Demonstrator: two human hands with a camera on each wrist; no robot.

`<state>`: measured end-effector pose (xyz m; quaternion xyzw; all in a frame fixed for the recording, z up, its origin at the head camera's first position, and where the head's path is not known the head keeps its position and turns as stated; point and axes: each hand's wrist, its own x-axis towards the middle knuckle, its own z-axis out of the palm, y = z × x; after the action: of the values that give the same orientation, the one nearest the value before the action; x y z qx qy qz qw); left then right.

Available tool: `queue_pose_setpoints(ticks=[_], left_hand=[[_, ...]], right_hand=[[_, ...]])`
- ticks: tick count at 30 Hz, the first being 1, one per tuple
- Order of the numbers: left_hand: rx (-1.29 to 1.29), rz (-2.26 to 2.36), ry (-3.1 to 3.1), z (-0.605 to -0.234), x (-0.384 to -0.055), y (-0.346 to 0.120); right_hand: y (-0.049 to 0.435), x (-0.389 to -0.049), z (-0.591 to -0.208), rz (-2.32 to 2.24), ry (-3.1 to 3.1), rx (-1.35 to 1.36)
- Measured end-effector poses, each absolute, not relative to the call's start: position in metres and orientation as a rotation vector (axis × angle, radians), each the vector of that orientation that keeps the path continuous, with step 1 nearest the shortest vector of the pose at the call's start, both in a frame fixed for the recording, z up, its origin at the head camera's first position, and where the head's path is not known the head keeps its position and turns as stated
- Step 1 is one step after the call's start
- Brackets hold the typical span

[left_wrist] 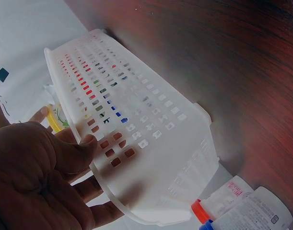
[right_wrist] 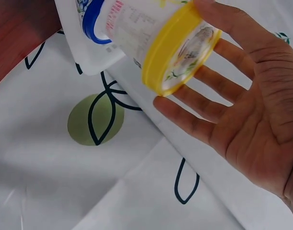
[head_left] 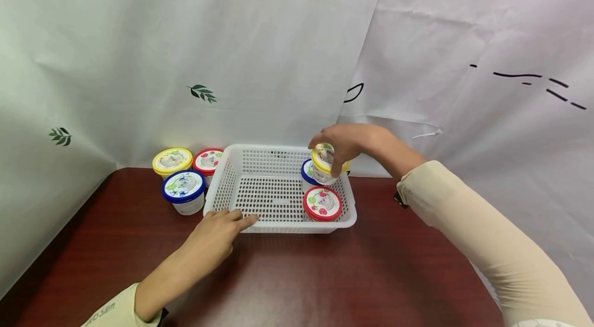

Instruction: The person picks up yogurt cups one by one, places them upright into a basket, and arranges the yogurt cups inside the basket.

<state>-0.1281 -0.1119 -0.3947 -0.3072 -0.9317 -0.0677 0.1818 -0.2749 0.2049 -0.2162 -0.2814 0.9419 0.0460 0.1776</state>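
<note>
Right wrist: yellow-lidded tub [right_wrist: 156,40] (cropped)

White rectangular plastic basket [head_left: 283,227] with grid perforations, round white tubs [head_left: 189,207] left of the basket and at its right end with yellow-, red- and blue-rimmed printed lids [head_left: 183,185], dark-red wood-grain table [head_left: 297,275] beneath it, white leaf-patterned sheet [head_left: 278,69] behind it
</note>
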Motion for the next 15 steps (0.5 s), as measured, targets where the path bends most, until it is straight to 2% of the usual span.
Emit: queue_pose_setpoints(ticks=[15], left_hand=[[-0.879, -0.196, -2.632, -0.395, -0.130, -0.113]], right_hand=[[0.188, -0.267, -0.223, 0.100, 2.727, -0.909]])
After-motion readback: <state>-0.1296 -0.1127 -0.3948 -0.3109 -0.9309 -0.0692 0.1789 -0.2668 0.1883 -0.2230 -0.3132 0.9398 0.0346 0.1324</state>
